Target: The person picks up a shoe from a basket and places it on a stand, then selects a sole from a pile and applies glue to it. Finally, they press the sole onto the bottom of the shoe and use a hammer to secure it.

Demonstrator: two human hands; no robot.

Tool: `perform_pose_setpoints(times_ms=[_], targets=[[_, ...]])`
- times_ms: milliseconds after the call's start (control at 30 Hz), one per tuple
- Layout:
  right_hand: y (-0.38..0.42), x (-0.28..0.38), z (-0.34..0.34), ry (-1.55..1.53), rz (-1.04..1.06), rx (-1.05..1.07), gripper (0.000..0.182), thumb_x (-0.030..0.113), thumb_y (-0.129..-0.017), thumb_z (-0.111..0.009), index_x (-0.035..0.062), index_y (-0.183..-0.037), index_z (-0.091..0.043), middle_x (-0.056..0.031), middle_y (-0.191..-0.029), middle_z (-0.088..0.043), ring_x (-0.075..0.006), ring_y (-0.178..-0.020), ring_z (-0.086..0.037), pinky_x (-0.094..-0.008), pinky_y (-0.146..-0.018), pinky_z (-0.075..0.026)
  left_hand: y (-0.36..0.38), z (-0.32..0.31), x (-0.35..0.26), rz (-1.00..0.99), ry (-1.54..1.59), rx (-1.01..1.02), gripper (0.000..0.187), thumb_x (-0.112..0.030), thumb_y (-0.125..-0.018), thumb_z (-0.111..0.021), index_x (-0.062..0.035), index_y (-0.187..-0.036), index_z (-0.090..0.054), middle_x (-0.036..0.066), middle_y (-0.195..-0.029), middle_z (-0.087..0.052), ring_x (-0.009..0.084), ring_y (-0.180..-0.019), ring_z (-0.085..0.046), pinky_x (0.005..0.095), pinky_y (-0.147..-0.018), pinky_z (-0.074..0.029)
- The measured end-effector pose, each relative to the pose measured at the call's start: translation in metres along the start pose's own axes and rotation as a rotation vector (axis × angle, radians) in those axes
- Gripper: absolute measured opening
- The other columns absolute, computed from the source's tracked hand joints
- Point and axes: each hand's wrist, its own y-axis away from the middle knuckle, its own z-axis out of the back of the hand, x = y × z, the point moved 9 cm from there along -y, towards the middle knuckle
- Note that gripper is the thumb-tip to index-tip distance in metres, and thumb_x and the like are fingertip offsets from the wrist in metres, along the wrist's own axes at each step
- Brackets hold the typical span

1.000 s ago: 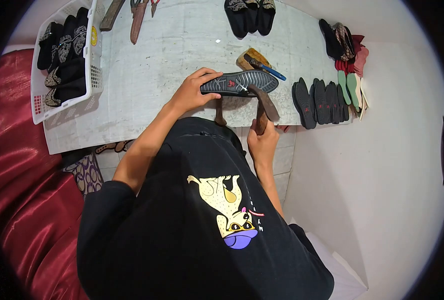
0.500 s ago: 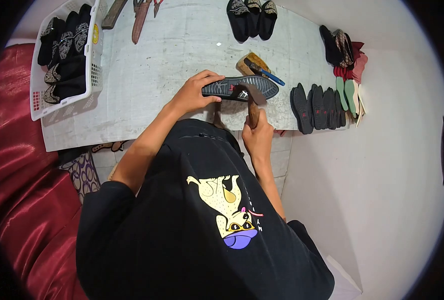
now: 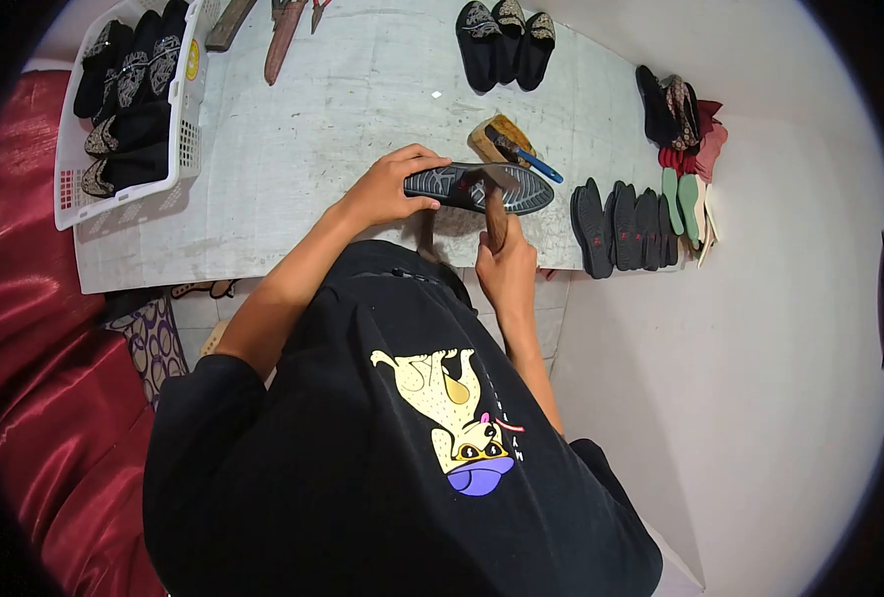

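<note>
A dark slipper (image 3: 533, 193) lies sole up near the table's front edge, its ribbed tread and small red mark showing. My left hand (image 3: 387, 187) grips its left end, thumb on the near side and fingers over the far side. In my right hand (image 3: 508, 265) is the wooden handle of a hammer (image 3: 497, 224). The hammer's head is motion-blurred and overlaps the middle of the sole. Just beyond the slipper, a blue-handled brush (image 3: 539, 167) rests across a yellowish block (image 3: 484, 139).
Several loose soles (image 3: 621, 227) line the right edge, beside green pieces (image 3: 688, 204). Finished slippers stand at the back (image 3: 506, 50) and back right (image 3: 658, 109). A white basket (image 3: 175, 149) of slippers is at left. Tools, including a wooden-handled one (image 3: 281, 50), lie at the back left.
The hammer head has shifted slightly over the sole and blurred, my right hand moving a little left. My left hand keeps its grip on the slipper. The whole view has shifted slightly.
</note>
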Motion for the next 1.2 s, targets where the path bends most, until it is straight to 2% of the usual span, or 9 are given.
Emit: perform_pose_setpoints(times_ms=[133,233,300,633,833,900,967,1067,1200], targets=[[-0.004,0.001,0.0,-0.08,-0.081,0.064,0.024,0.0,-0.085,-0.066,-0.0024,-0.108,-0.059,-0.0331,-0.08,-0.066,-0.0522,-0.081,-0.067,-0.0558,-0.066,-0.052,-0.002,-0.001,0.0,-0.005,0.008,0.007,0.069,-0.014,-0.07,-0.091,-0.0116,-0.136,-0.069,0.009,-0.126,-0.068,0.0308,-0.116,-0.067,0.0414,-0.102,-0.053],[-0.002,0.005,0.009,-0.067,0.047,-0.084,0.021,0.006,-0.091,-0.071,-0.0015,-0.105,-0.058,-0.033,-0.082,-0.066,-0.0539,-0.082,-0.066,-0.0495,-0.066,-0.053,-0.002,-0.003,-0.001,0.011,0.004,0.0,0.069,-0.013,-0.07,-0.091,-0.0108,-0.135,-0.069,0.009,-0.125,-0.067,0.0311,-0.116,-0.067,0.0413,-0.101,-0.053],[-0.004,-0.002,0.001,0.007,-0.047,0.086,0.02,0.006,-0.091,-0.071,-0.0013,-0.104,-0.057,-0.0336,-0.08,-0.065,-0.0547,-0.084,-0.065,-0.0502,-0.066,-0.053,-0.006,-0.005,-0.001,0.016,0.031,0.003,0.069,-0.014,-0.07,-0.091,-0.0098,-0.135,-0.069,0.009,-0.125,-0.067,0.0309,-0.116,-0.067,0.0409,-0.101,-0.053],[0.016,-0.013,0.008,-0.076,-0.032,0.04,0.021,0.008,-0.091,-0.071,-0.0013,-0.1,-0.055,-0.03,-0.07,-0.061,-0.0538,-0.072,-0.062,-0.0448,-0.061,-0.05,-0.022,-0.024,-0.009,-0.021,0.015,0.025,0.067,-0.013,-0.072,-0.089,-0.0081,-0.136,-0.068,0.01,-0.124,-0.067,0.0302,-0.116,-0.067,0.0387,-0.101,-0.053],[0.003,-0.016,0.028,0.001,-0.093,0.013,0.021,0.008,-0.091,-0.072,-0.0024,-0.097,-0.055,-0.0283,-0.072,-0.063,-0.0426,-0.064,-0.067,-0.0397,-0.061,-0.05,-0.033,-0.036,-0.013,-0.054,-0.001,0.022,0.068,-0.014,-0.073,-0.089,-0.0077,-0.137,-0.068,0.01,-0.124,-0.067,0.0306,-0.115,-0.066,0.0394,-0.101,-0.052],[0.008,-0.004,0.047,-0.192,0.055,-0.204,0.021,0.008,-0.09,-0.073,-0.003,-0.095,-0.055,-0.0283,-0.073,-0.063,-0.0384,-0.067,-0.07,-0.039,-0.062,-0.051,-0.029,-0.038,-0.015,-0.071,-0.043,0.008,0.066,-0.014,-0.074,-0.089,-0.0078,-0.136,-0.068,0.01,-0.126,-0.066,0.0313,-0.118,-0.065,0.0406,-0.102,-0.052],[0.009,-0.014,0.044,-0.177,0.079,-0.252,0.02,0.008,-0.09,-0.072,-0.0028,-0.098,-0.058,-0.0289,-0.076,-0.066,-0.0444,-0.072,-0.071,-0.0405,-0.064,-0.052,-0.028,-0.04,-0.015,-0.065,-0.047,0.008,0.067,-0.015,-0.074,-0.089,-0.0079,-0.137,-0.067,0.01,-0.126,-0.066,0.0315,-0.119,-0.065,0.0411,-0.103,-0.051],[0.004,-0.021,0.028,0.04,-0.073,0.026,0.017,0.006,-0.09,-0.069,-0.0019,-0.102,-0.06,-0.0315,-0.083,-0.067,-0.0541,-0.084,-0.065,-0.0479,-0.068,-0.053,-0.031,-0.046,-0.017,-0.073,-0.017,0.013,0.069,-0.019,-0.075,-0.089,-0.0081,-0.139,-0.065,0.012,-0.128,-0.064,0.0343,-0.122,-0.062,0.0426,-0.105,-0.05],[0.007,-0.012,0.025,-0.082,0.018,-0.12,0.022,-0.001,-0.081,-0.065,-0.0001,-0.102,-0.058,-0.0329,-0.081,-0.066,-0.0534,-0.083,-0.066,-0.0556,-0.069,-0.053,-0.031,-0.047,-0.018,-0.055,-0.021,0.026,0.073,-0.025,-0.074,-0.09,-0.0063,-0.139,-0.063,0.015,-0.132,-0.062,0.036,-0.125,-0.06,0.0436,-0.108,-0.048]])
